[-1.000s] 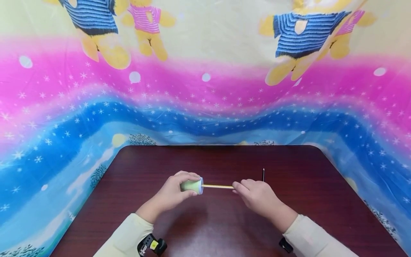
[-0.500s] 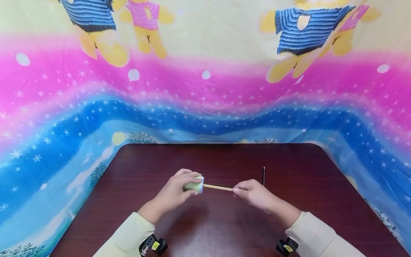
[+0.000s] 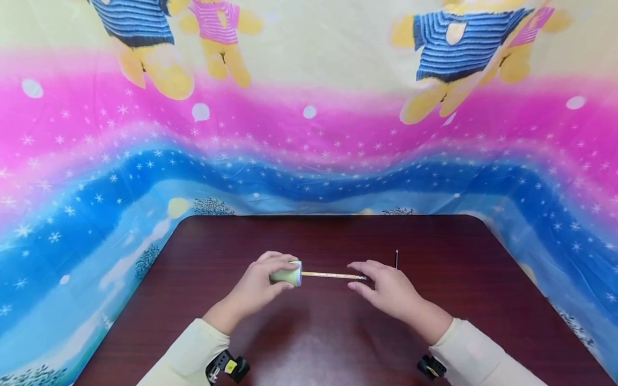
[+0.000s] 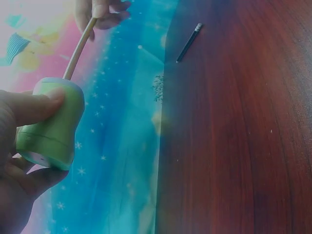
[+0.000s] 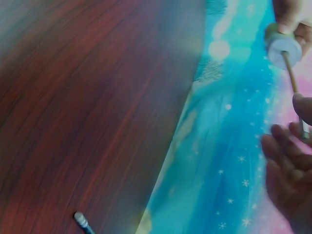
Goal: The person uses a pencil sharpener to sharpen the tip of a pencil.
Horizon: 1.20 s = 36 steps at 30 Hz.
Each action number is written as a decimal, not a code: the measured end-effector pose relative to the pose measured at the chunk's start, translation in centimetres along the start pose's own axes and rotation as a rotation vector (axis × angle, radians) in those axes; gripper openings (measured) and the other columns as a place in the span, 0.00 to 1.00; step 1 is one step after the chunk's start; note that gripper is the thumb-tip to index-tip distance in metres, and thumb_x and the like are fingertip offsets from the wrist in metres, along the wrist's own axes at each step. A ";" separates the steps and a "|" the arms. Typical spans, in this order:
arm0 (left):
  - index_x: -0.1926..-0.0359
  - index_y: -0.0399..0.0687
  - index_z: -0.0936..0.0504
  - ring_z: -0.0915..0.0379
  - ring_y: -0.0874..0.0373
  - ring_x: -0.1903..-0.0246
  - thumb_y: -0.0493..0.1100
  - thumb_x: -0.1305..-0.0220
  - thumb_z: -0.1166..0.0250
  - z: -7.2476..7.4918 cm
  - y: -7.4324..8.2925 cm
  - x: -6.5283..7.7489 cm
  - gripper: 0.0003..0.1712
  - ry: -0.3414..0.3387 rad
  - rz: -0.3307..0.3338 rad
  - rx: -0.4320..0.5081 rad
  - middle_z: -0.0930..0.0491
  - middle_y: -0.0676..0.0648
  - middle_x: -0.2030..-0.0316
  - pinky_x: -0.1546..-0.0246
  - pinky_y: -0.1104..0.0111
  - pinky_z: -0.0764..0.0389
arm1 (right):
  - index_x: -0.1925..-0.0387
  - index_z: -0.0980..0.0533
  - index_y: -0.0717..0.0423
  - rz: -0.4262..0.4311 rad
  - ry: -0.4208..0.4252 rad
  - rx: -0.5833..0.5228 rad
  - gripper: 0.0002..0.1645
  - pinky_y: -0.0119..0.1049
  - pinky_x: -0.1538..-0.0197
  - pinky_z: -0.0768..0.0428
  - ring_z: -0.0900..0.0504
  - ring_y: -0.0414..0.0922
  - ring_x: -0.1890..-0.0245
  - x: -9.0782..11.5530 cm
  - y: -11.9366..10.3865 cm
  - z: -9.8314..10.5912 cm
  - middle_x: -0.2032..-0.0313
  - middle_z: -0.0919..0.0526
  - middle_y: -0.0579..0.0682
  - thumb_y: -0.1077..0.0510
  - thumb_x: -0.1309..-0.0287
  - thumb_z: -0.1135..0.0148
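My left hand (image 3: 260, 281) grips a green pencil sharpener (image 3: 288, 274), thumb on one side and fingers on the other. In the left wrist view, the sharpener (image 4: 61, 122) has a rounded, waisted body and a pale end. A yellowish pencil (image 3: 330, 275) sticks out of that end, level and pointing right in the head view. Around the pencil's free end, my right hand (image 3: 388, 287) has its thumb and fingers spread apart. The right wrist view shows the pencil (image 5: 291, 78) entering the sharpener's round face, its far tip passing between my thumb and fingers.
A dark pencil (image 3: 397, 258) lies on the brown table (image 3: 333, 332) behind my right hand; its eraser end shows in the left wrist view. A patterned cloth (image 3: 309, 139) with bears and snowflakes hangs around the table's back and sides.
My right hand held the pencil's end earlier; now its fingers have spread, uncovering more of the pencil. The pencil has turned from sloping slightly to nearly level. My left hand keeps holding the sharpener.
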<state>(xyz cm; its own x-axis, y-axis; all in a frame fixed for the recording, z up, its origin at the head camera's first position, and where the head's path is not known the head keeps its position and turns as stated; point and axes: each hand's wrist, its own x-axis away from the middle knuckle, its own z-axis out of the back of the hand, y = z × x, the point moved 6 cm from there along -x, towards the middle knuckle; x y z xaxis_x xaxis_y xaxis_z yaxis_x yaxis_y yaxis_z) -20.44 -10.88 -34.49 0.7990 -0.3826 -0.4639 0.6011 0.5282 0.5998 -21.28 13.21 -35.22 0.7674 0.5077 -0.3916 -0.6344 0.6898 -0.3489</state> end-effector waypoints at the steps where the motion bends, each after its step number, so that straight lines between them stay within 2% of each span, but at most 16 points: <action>1: 0.53 0.43 0.15 0.26 0.50 0.48 0.30 0.54 0.25 0.0 -0.1 0.0 0.23 -0.003 0.014 0.011 0.19 0.47 0.51 0.54 0.64 0.19 | 0.52 0.19 0.50 0.091 0.070 0.076 0.19 0.34 0.68 0.23 0.22 0.36 0.70 0.1 -0.4 0.2 0.64 0.17 0.41 0.50 0.46 0.31; 4: 0.52 0.44 0.15 0.26 0.51 0.49 0.32 0.53 0.25 0.0 -0.4 0.0 0.23 -0.020 0.049 0.045 0.19 0.47 0.50 0.52 0.63 0.20 | 0.58 0.18 0.51 0.354 0.257 0.232 0.13 0.31 0.78 0.27 0.27 0.38 0.80 0.7 -1.4 0.5 0.74 0.23 0.42 0.49 0.37 0.39; 7: 0.52 0.45 0.15 0.25 0.51 0.49 0.32 0.52 0.25 -0.1 -0.6 0.1 0.23 -0.047 0.088 0.096 0.19 0.47 0.50 0.52 0.64 0.21 | 0.62 0.19 0.53 0.533 0.403 0.339 0.18 0.30 0.83 0.31 0.31 0.40 0.83 1.2 -2.1 0.6 0.78 0.27 0.43 0.49 0.28 0.51; 9: 0.52 0.45 0.16 0.25 0.52 0.50 0.32 0.51 0.26 -0.2 -0.8 0.1 0.22 -0.067 0.111 0.133 0.18 0.47 0.50 0.52 0.66 0.21 | 0.64 0.19 0.54 0.605 0.468 0.374 0.19 0.30 0.86 0.35 0.36 0.41 0.86 1.4 -2.5 0.6 0.80 0.31 0.45 0.52 0.27 0.54; 11: 0.52 0.44 0.16 0.25 0.52 0.50 0.32 0.51 0.26 -0.3 -0.8 0.1 0.22 -0.079 0.120 0.155 0.18 0.47 0.51 0.52 0.67 0.22 | 0.66 0.20 0.55 0.642 0.500 0.384 0.18 0.29 0.87 0.38 0.38 0.42 0.87 1.6 -2.7 0.6 0.82 0.33 0.45 0.54 0.27 0.54; 14: 0.53 0.43 0.16 0.25 0.51 0.50 0.31 0.51 0.26 -0.4 -0.7 0.0 0.21 -0.086 0.111 0.160 0.18 0.47 0.51 0.52 0.68 0.22 | 0.68 0.21 0.56 0.628 0.484 0.339 0.19 0.29 0.87 0.36 0.36 0.41 0.88 1.5 -2.8 0.6 0.83 0.32 0.44 0.54 0.27 0.55; 16: 0.53 0.42 0.15 0.26 0.51 0.50 0.31 0.51 0.26 -0.3 -0.4 0.0 0.21 -0.084 0.096 0.149 0.18 0.47 0.51 0.52 0.67 0.21 | 0.69 0.20 0.55 0.563 0.420 0.290 0.21 0.30 0.85 0.32 0.31 0.39 0.87 1.4 -2.7 0.5 0.82 0.28 0.43 0.52 0.26 0.56; 18: 0.52 0.41 0.15 0.26 0.51 0.50 0.31 0.52 0.26 -0.3 -0.2 -0.1 0.22 -0.083 0.077 0.125 0.18 0.47 0.51 0.52 0.66 0.21 | 0.68 0.19 0.56 0.460 0.313 0.204 0.17 0.32 0.79 0.25 0.23 0.39 0.82 1.2 -2.5 0.4 0.79 0.21 0.43 0.53 0.29 0.51; 20: 0.52 0.41 0.15 0.26 0.51 0.49 0.31 0.52 0.26 -0.3 0.0 -0.1 0.22 -0.088 0.072 0.104 0.19 0.47 0.51 0.52 0.65 0.21 | 0.66 0.18 0.57 0.309 0.145 0.072 0.14 0.35 0.71 0.19 0.16 0.40 0.73 0.8 -2.0 0.1 0.73 0.15 0.45 0.56 0.31 0.46; 23: 0.51 0.41 0.15 0.26 0.51 0.48 0.32 0.52 0.26 -0.4 0.2 0.0 0.23 -0.089 0.071 0.070 0.19 0.48 0.50 0.52 0.65 0.20 | 0.62 0.16 0.58 0.041 -0.100 -0.167 0.09 0.39 0.61 0.18 0.15 0.44 0.63 0.5 -0.9 -0.5 0.65 0.13 0.48 0.60 0.36 0.41; 24: 0.51 0.41 0.15 0.27 0.52 0.48 0.32 0.52 0.26 -0.4 0.3 0.0 0.23 -0.089 0.071 0.066 0.19 0.48 0.49 0.53 0.66 0.20 | 0.62 0.16 0.58 -0.043 -0.163 -0.241 0.10 0.38 0.61 0.18 0.16 0.43 0.63 0.4 -0.6 -0.6 0.64 0.13 0.48 0.59 0.35 0.42; 26: 0.51 0.41 0.15 0.27 0.52 0.48 0.31 0.52 0.26 -0.5 0.3 0.1 0.23 -0.080 0.057 0.052 0.19 0.48 0.49 0.53 0.67 0.19 | 0.64 0.17 0.61 -0.191 -0.269 -0.433 0.12 0.35 0.69 0.22 0.21 0.41 0.73 0.3 -0.1 -0.9 0.73 0.17 0.47 0.59 0.33 0.45; 28: 0.52 0.40 0.15 0.27 0.51 0.48 0.30 0.53 0.26 -0.5 0.5 0.1 0.23 -0.064 0.020 0.036 0.19 0.47 0.49 0.55 0.67 0.19 | 0.66 0.20 0.66 -0.317 -0.346 -0.644 0.13 0.30 0.79 0.33 0.32 0.38 0.82 0.3 0.2 -1.3 0.82 0.27 0.43 0.60 0.33 0.46; 31: 0.53 0.40 0.15 0.28 0.50 0.49 0.29 0.54 0.25 -0.6 0.7 0.2 0.22 -0.051 -0.044 0.004 0.18 0.45 0.49 0.56 0.67 0.18 | 0.67 0.25 0.74 -0.479 -0.424 -0.899 0.16 0.27 0.83 0.49 0.48 0.37 0.88 0.7 0.4 -1.8 0.87 0.43 0.41 0.61 0.33 0.48; 33: 0.53 0.40 0.15 0.27 0.50 0.49 0.30 0.53 0.25 -0.6 0.8 0.2 0.22 -0.050 -0.066 -0.008 0.18 0.45 0.50 0.56 0.66 0.18 | 0.66 0.25 0.75 -0.509 -0.447 -0.920 0.16 0.27 0.84 0.47 0.46 0.37 0.88 0.8 0.6 -2.0 0.88 0.41 0.42 0.60 0.33 0.48; 36: 0.53 0.40 0.15 0.27 0.50 0.49 0.30 0.53 0.25 -0.6 0.7 0.2 0.22 -0.048 -0.062 -0.016 0.18 0.46 0.50 0.56 0.66 0.19 | 0.61 0.21 0.67 -0.423 -0.408 -0.727 0.16 0.31 0.82 0.34 0.33 0.40 0.87 0.6 0.7 -1.8 0.85 0.30 0.47 0.56 0.32 0.47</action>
<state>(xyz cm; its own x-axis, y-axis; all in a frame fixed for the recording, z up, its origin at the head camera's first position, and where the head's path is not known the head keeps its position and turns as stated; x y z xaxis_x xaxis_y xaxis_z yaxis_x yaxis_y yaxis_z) -19.86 -10.16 -34.53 0.7601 -0.4511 -0.4678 0.6497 0.5142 0.5598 -21.41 13.11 -37.23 0.8337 0.5251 0.1707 -0.0912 0.4360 -0.8953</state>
